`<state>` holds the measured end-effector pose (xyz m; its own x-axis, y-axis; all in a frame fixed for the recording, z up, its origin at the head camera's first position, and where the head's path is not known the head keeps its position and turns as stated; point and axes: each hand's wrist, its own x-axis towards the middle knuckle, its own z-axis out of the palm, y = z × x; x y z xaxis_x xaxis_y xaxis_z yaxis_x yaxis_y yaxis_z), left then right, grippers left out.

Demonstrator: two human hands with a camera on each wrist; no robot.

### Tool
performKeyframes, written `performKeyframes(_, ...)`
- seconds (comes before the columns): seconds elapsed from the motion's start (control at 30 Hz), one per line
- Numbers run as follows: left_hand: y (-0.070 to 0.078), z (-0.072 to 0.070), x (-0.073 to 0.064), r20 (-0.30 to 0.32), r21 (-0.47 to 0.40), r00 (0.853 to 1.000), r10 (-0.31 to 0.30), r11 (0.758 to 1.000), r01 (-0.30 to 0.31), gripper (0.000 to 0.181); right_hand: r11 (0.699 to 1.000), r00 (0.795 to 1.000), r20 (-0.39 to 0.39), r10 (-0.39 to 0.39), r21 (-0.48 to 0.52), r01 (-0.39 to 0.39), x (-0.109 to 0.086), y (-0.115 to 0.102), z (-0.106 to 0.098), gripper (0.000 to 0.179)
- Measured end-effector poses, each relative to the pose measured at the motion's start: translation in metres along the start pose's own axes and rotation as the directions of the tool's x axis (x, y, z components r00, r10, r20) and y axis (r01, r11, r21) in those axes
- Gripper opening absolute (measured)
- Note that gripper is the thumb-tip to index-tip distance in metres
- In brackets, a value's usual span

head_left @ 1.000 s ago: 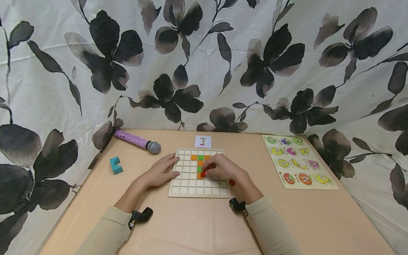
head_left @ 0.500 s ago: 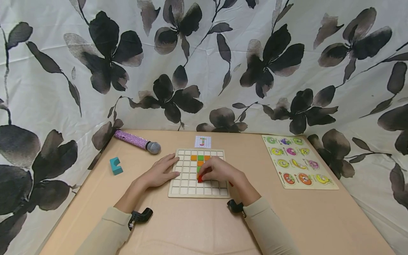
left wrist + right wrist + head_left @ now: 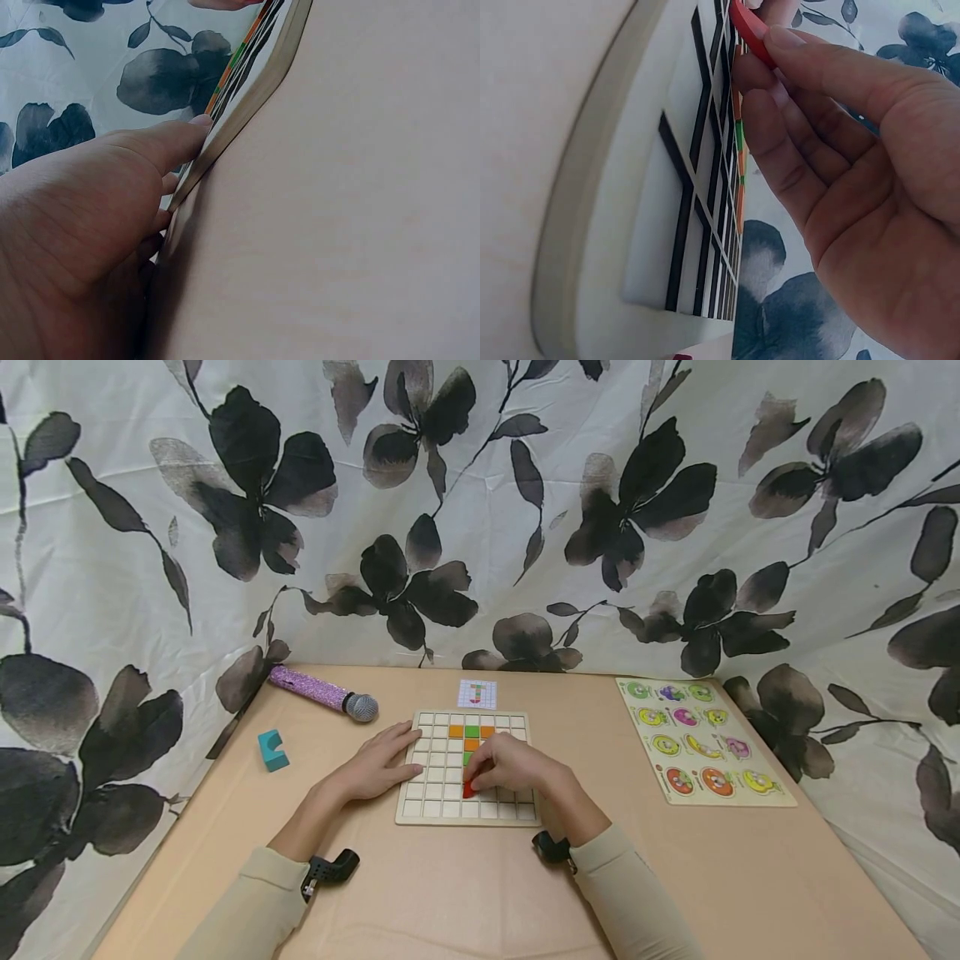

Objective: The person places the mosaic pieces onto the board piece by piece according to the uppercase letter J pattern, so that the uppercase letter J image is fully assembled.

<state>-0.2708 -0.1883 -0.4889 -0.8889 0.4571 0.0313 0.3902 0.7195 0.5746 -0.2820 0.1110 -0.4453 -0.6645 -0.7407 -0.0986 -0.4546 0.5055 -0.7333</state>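
A square wooden grid board [image 3: 427, 812] lies on the table with small orange and green tiles [image 3: 472, 744] set in its upper middle cells. My right hand [image 3: 513, 764] pinches a red tile [image 3: 751, 31] between thumb and fingertips over the board's middle, below the green tile of the column. That hand hides some cells under it. On the board's left edge rests my left hand [image 3: 378, 762], fingers extended; in the left wrist view its thumb [image 3: 176, 144] touches the board's rim.
A small pattern card [image 3: 477, 693] lies behind the board. To the left are a glittery purple microphone [image 3: 322, 690] and a teal notched block [image 3: 273, 750]. A fruit picture board [image 3: 705, 743] lies at the right. A floral cloth [image 3: 480, 510] hangs behind the table.
My right hand has shifted slightly left and toward me with the red tile, which now sits lower in the tile column. My left hand has stayed in place.
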Motion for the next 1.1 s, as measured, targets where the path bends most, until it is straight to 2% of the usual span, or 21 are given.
performKeyframes(0.4, -0.001, 0.0007, -0.0006, 0.0, -0.004, 1.0, -0.001, 1.0, 0.001, 0.073, 1.0, 0.999, 0.032, -0.001, 0.002, 0.001, 0.0002, -0.0006, 0.0024, 0.018)
performKeyframes(0.77, -0.0028, 0.0018, 0.0012, 0.003, -0.004, 1.0, -0.005, 1.0, 0.005, 0.073, 0.998, 0.999, 0.038, -0.026, -0.06, 0.028, 0.0003, -0.0016, 0.0025, 0.017)
performKeyframes(1.1, -0.0024, 0.0017, 0.001, 0.0, 0.004, 1.0, 0.005, 1.0, -0.005, 0.073, 0.997, 0.998, 0.047, 0.029, -0.069, -0.025, 0.0011, -0.0019, 0.0036, 0.016)
